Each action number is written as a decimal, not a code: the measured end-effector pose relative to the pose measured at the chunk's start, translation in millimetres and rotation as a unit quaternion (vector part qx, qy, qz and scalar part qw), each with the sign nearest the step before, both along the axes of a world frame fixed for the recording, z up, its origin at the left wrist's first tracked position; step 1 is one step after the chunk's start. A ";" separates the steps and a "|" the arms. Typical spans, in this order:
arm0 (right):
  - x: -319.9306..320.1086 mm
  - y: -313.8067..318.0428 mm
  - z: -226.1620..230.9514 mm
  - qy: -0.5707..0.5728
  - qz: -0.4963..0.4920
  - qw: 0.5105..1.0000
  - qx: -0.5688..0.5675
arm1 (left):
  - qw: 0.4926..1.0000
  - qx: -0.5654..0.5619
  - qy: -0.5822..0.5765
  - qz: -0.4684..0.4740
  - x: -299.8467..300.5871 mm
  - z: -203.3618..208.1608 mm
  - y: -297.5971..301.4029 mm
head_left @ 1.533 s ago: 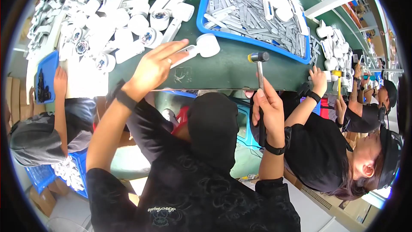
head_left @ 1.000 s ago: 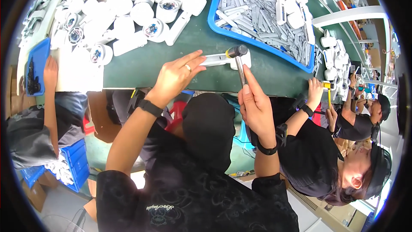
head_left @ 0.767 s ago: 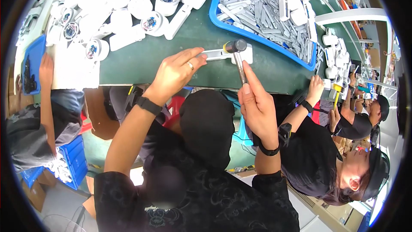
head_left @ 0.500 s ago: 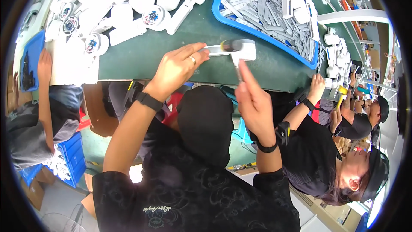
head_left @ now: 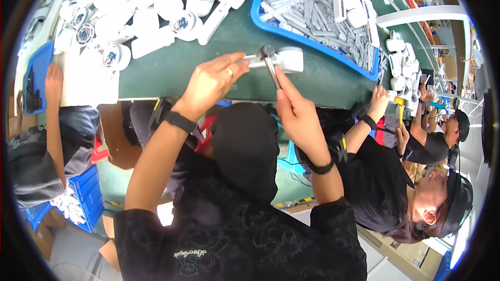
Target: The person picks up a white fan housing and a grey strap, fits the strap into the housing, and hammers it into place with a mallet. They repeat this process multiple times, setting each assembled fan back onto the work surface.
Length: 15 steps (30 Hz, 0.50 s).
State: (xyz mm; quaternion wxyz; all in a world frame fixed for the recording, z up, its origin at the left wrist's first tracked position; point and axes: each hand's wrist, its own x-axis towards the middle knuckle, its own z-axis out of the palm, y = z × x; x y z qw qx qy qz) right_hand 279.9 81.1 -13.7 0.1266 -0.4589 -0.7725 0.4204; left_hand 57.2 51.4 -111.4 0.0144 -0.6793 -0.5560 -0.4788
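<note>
My left hand pinches one end of a white plastic part, a narrow arm with a wide rounded end, lying on the green table near its front edge. In my right hand is a small hammer, gripped by its metal handle with the index finger stretched along it. The hammer's dark head sits over the narrow arm of the part, just right of my left fingertips. Whether it touches the part I cannot tell.
A blue tray of grey strips and several white pieces stands behind to the right. White housings crowd the back left, near a small blue tray. At right, a co-worker holds a yellow hammer; another person's hand rests at left.
The hammer head has moved left along the part, from near its wide end toward my left fingers. My right hand has shifted slightly left; my left hand keeps its hold.
</note>
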 end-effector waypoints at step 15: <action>23.3 8.1 -25.3 0.072 -0.093 0.993 -0.012 | 0.830 -0.388 -0.400 -0.011 31.3 44.0 -2.0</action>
